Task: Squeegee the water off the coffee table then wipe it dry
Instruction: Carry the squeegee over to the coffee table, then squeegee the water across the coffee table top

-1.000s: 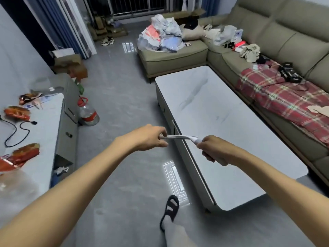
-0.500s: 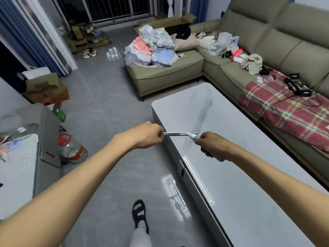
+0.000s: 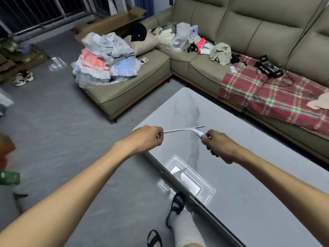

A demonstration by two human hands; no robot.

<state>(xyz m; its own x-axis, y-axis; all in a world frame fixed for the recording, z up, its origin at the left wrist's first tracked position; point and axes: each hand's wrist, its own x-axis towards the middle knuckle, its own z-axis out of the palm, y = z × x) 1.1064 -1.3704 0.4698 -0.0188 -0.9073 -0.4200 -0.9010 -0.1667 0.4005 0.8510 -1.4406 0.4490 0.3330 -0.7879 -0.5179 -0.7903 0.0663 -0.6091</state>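
A white squeegee [image 3: 185, 130] hangs in the air over the near left corner of the coffee table [image 3: 249, 175], a long grey marble-look top running away to the right. My right hand [image 3: 219, 146] is shut on its handle. My left hand [image 3: 145, 139] pinches the left tip of its thin blade. The blade lies roughly level, above the table and not touching it. No cloth shows in view.
An olive L-shaped sofa [image 3: 267, 38] borders the table's far and right sides, with a pile of clothes [image 3: 106, 59], bags and a red plaid blanket [image 3: 270, 97] on it. My sandalled foot [image 3: 175, 207] stands on the grey floor by the table's left edge.
I have stepped along the table toward its far end, and the view swung right. Both hands keep the same hold on the squeegee, which now hangs over the tabletop rather than its edge.
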